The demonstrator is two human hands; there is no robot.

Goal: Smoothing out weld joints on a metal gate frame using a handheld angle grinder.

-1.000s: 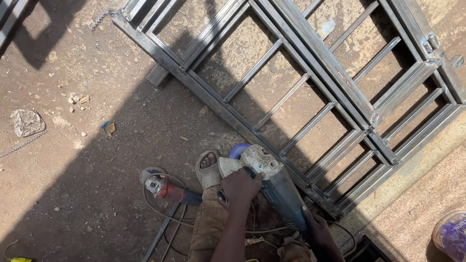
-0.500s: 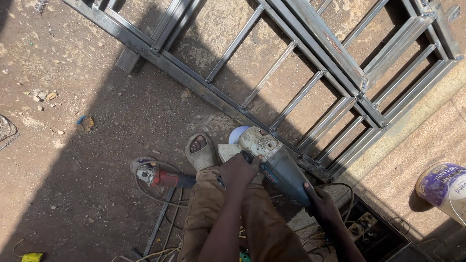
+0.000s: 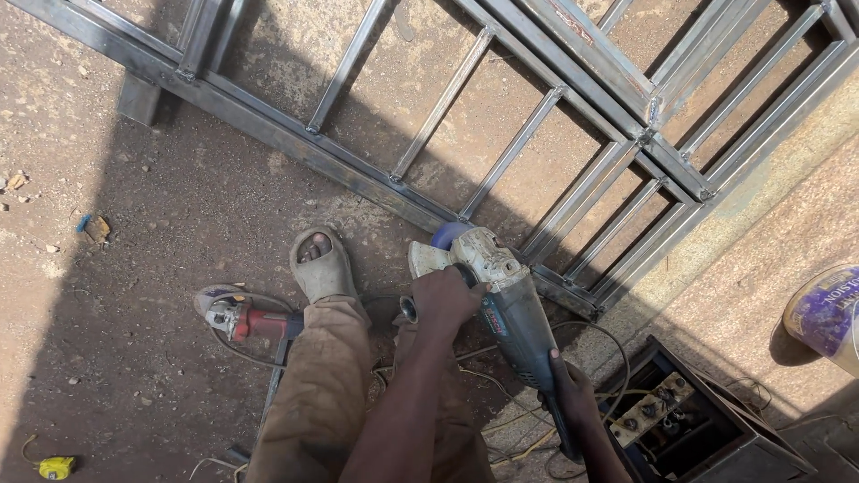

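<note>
The large angle grinder (image 3: pixel 497 295) is worn and paint-flecked, with a pale head, a dark blue-grey body and a blue disc at its tip, which sits just beside the lower rail of the steel frame (image 3: pixel 358 170). The left hand (image 3: pixel 445 300) is clenched over the grinder's side handle near the head, while the right hand (image 3: pixel 573 394) is wrapped around its rear grip, away from the frame.

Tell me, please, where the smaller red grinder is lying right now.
In the head view, the small red grinder lies on the dirt ground at lower left, just left of the person's sandalled foot.
</note>
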